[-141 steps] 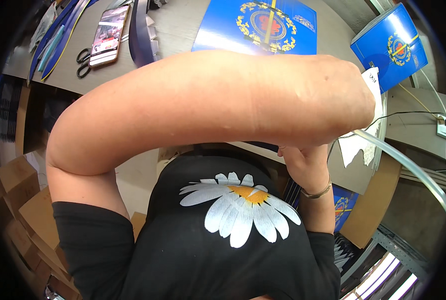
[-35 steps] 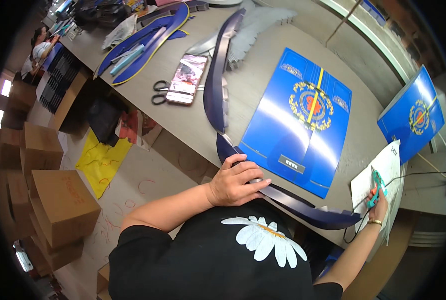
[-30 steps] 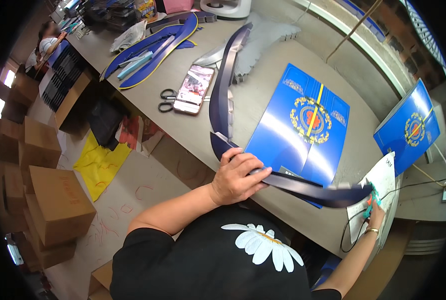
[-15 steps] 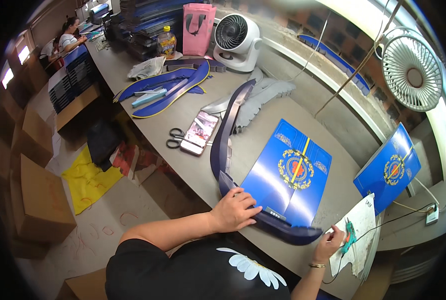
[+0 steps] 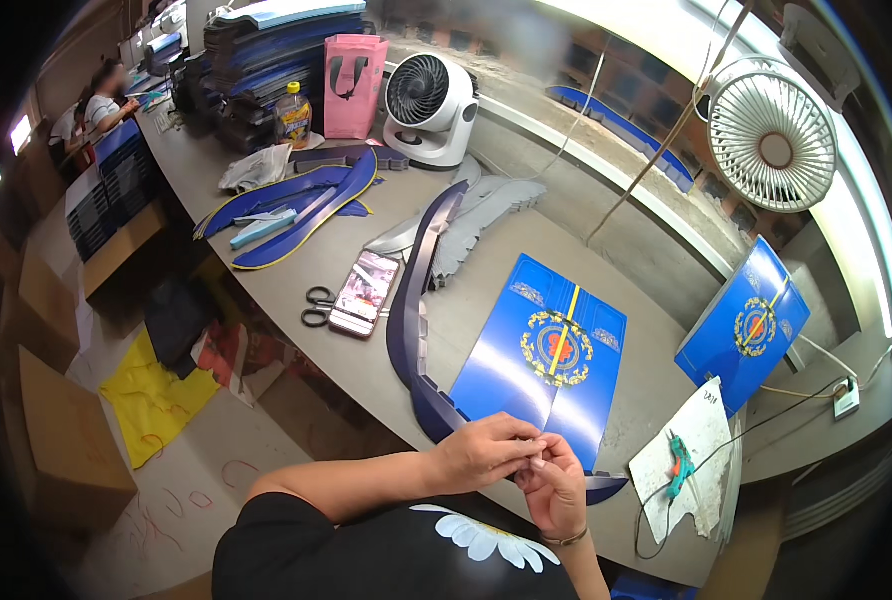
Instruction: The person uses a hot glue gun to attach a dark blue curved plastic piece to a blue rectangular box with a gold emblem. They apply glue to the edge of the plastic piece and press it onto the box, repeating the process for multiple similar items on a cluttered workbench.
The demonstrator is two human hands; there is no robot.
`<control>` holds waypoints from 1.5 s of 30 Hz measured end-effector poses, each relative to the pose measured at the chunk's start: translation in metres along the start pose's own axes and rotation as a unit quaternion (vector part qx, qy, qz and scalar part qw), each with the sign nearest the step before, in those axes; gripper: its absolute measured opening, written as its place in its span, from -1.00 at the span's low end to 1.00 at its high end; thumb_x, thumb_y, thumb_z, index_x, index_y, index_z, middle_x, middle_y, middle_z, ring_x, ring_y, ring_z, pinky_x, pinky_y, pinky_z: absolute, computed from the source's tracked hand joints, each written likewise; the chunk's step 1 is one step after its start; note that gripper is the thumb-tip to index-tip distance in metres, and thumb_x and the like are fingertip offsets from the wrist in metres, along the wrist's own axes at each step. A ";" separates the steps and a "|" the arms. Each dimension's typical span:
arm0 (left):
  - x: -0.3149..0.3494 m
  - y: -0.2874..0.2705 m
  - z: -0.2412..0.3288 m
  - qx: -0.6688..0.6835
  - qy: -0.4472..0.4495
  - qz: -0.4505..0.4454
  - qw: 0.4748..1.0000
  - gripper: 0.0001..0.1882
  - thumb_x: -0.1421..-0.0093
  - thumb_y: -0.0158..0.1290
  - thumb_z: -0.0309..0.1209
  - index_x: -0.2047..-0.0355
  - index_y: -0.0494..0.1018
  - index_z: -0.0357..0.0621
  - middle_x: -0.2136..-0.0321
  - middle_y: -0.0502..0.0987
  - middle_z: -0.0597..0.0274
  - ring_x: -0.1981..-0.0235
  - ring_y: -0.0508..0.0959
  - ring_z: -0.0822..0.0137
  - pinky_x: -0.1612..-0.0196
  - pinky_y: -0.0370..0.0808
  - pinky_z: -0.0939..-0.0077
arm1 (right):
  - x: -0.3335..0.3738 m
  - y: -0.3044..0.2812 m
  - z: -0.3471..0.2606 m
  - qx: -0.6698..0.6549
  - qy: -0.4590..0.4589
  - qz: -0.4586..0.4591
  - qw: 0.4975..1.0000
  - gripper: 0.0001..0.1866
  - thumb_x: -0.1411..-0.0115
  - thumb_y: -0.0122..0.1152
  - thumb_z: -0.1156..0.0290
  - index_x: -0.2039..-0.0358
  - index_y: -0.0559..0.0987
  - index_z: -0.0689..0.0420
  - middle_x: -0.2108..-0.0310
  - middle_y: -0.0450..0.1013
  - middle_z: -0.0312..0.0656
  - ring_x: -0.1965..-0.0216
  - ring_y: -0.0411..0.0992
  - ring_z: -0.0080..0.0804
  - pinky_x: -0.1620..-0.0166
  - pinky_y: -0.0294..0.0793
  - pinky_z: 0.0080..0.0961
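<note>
My left hand (image 5: 486,453) and my right hand (image 5: 558,490) meet fingertip to fingertip near the table's front edge. Both are closed in a pinch; anything between the fingers is hidden or too small to name. Beneath them runs a long, curved, dark blue cardboard strip (image 5: 402,335) with folded tabs, its right end showing past my right wrist. Flat on the table inside its bend lies a glossy blue printed board (image 5: 506,325) with a yellow stripe and a round emblem. Right of my hands, a teal glue gun (image 5: 679,465) rests on a stained white sheet (image 5: 650,462).
Left of the strip are a phone (image 5: 364,292) and black-handled scissors (image 5: 318,306). Farther back lie curved blue pieces (image 5: 306,222), grey scraps (image 5: 486,220) and a white desk fan (image 5: 431,105). A second blue board (image 5: 741,325) leans at right, near the glue gun's cord.
My left hand has let go of the strip and moved right. My right hand has come left from beside the glue gun to meet it. The whole view has shifted slightly.
</note>
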State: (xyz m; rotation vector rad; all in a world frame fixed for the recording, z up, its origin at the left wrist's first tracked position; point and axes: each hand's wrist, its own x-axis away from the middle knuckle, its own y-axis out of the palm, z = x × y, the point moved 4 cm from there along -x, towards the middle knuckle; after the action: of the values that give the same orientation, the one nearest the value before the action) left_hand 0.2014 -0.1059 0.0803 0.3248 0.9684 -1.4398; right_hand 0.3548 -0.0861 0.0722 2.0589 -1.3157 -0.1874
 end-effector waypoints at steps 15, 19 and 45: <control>0.021 -0.045 -0.006 0.094 -0.161 0.075 0.980 -0.33 -0.13 0.19 -0.69 -0.28 0.31 -0.25 0.07 0.58 0.06 0.12 0.57 0.32 -0.01 0.51 0.45 | -0.018 0.019 0.004 -0.168 0.013 -0.131 0.977 -0.48 -0.29 0.09 0.46 -0.26 0.28 0.16 0.11 0.39 -0.15 0.28 0.36 -0.41 0.22 0.40 -0.49; 0.023 -0.045 -0.004 0.091 -0.147 0.067 0.983 -0.31 -0.13 0.18 -0.70 -0.29 0.30 -0.26 0.09 0.59 0.03 0.13 0.58 0.30 -0.01 0.50 0.43 | -0.016 0.023 0.009 -0.171 0.018 -0.132 0.976 -0.53 -0.28 0.11 0.49 -0.21 0.32 0.16 0.24 0.34 -0.24 0.31 0.33 -0.48 0.26 0.38 -0.51; -0.002 -0.277 -0.205 -0.282 -0.188 0.196 0.920 -0.29 -0.09 0.17 -0.60 -0.29 0.34 0.01 0.13 0.59 0.12 0.15 0.59 0.17 0.13 0.52 0.34 | 0.178 -0.270 0.066 -0.241 -0.181 0.527 0.795 -0.78 -0.12 0.26 0.32 0.22 0.53 0.05 0.39 0.53 -0.28 0.47 0.45 -0.42 0.42 0.53 -0.53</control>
State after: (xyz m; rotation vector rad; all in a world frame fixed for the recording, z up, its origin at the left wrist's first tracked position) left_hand -0.1272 -0.0046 0.0566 -0.1780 0.8928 -0.7704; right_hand 0.6130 -0.1974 -0.1016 0.6747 -2.1744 -0.3624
